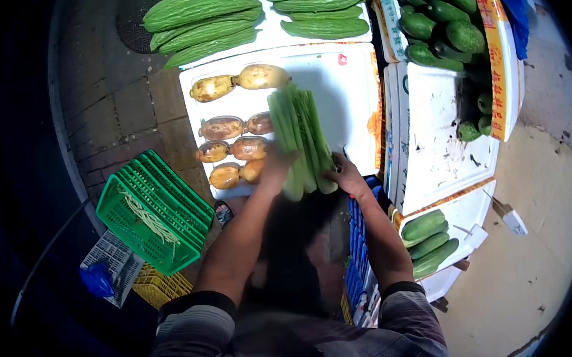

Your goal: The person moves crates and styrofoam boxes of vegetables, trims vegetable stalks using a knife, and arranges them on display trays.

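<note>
Both my hands hold a bundle of pale green celery stalks (301,128) over the white foam board. My left hand (278,166) is closed around its left side, a little blurred. At its lower right end, my right hand (347,176) grips the stalks with thumb and fingers. Left of the bundle, several brown-yellow lotus roots (219,128) lie in rows on the white foam board (339,88). The nearest of these roots are partly covered by my left hand and the celery.
Long green bitter melons (201,12) lie beyond the board. At right stands a box of dark green gourds (447,11), with several cucumber-like vegetables (430,241) below. A green crate (156,214) holding long thin beans (149,218) stands lower left, near a yellow crate (157,285).
</note>
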`<action>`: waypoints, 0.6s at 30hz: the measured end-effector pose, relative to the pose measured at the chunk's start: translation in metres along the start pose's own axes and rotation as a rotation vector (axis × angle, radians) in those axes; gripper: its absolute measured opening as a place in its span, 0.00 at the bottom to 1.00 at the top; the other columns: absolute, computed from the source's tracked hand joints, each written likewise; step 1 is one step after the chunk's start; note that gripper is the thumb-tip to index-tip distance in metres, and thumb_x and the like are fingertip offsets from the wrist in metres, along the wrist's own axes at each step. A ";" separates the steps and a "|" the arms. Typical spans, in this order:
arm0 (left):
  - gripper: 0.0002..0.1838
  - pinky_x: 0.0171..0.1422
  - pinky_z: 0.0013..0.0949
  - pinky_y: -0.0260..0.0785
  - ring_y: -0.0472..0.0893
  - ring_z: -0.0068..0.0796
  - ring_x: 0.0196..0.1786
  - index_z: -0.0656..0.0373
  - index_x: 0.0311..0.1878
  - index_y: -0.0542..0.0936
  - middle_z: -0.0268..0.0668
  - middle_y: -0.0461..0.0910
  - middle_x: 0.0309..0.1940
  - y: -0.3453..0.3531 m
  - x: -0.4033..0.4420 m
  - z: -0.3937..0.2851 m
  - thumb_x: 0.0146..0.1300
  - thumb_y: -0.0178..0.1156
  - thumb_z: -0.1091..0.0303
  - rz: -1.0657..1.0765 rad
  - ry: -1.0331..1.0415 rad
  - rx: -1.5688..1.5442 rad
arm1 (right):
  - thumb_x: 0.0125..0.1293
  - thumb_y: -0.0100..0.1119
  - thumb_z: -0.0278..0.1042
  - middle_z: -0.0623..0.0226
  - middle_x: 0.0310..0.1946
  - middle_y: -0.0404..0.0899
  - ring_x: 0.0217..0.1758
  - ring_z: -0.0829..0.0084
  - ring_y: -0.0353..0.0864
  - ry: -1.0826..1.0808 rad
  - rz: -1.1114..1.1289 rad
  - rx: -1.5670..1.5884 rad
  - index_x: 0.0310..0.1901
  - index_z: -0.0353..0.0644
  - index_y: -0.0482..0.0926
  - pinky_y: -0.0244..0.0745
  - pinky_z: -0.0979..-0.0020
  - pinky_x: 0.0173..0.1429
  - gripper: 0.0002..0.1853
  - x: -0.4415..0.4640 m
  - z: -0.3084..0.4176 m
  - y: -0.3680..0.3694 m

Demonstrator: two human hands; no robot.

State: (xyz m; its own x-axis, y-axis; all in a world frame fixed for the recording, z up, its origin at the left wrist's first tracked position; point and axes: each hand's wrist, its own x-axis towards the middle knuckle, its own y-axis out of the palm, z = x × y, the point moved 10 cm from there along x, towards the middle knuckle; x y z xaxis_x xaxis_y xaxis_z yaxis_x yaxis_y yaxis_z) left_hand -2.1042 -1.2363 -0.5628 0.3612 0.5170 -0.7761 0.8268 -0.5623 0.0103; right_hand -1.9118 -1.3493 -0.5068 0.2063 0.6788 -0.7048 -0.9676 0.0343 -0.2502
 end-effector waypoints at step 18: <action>0.27 0.54 0.40 0.79 0.85 0.35 0.47 0.63 0.61 0.78 0.45 0.84 0.49 0.009 -0.123 -0.128 0.61 0.71 0.62 0.353 -0.218 -0.264 | 0.65 0.59 0.31 0.78 0.22 0.72 0.20 0.84 0.67 0.177 0.028 0.429 0.47 0.36 0.78 0.61 0.79 0.25 0.11 -0.095 0.040 0.015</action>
State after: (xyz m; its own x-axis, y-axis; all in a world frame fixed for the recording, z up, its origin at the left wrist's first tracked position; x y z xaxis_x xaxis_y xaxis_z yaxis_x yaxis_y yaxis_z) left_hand -2.0857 -1.2222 -0.3868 0.5635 0.1612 -0.8103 0.7616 -0.4813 0.4339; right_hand -1.9517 -1.3839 -0.4173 0.1649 0.5494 -0.8191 -0.9383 0.3434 0.0415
